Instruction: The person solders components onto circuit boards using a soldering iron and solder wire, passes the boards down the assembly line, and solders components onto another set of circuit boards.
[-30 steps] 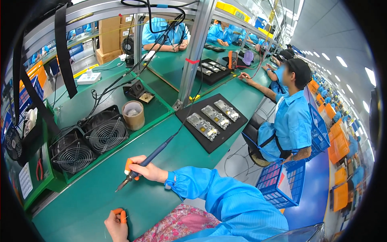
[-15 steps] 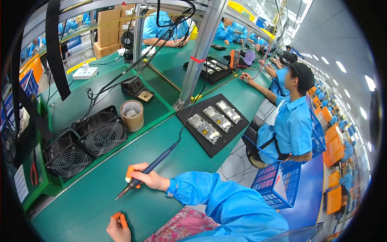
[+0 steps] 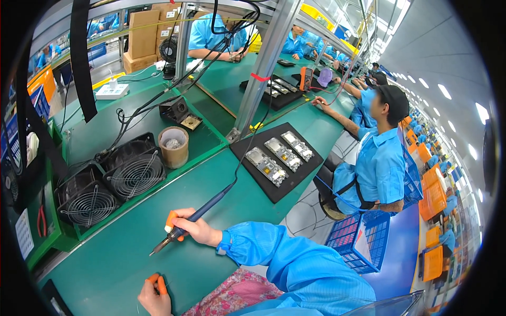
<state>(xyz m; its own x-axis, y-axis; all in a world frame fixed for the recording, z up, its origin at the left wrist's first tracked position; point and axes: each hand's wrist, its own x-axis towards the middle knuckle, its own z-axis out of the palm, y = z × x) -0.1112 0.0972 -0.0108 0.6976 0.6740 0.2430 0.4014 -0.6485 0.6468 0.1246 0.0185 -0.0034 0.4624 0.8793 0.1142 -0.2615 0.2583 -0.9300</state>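
Lower centre: right hand (image 3: pixel 196 230) grasping soldering iron (image 3: pixel 203 209), likely light, stiff; hold by blue handle (image 3: pixel 215 199). Bottom left: left hand (image 3: pixel 155 300) curled, contents unclear.

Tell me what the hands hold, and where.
Right hand: slim, blue-handled soldering iron with metal tip, by the handle's front end. Left hand: any hold cannot be told.
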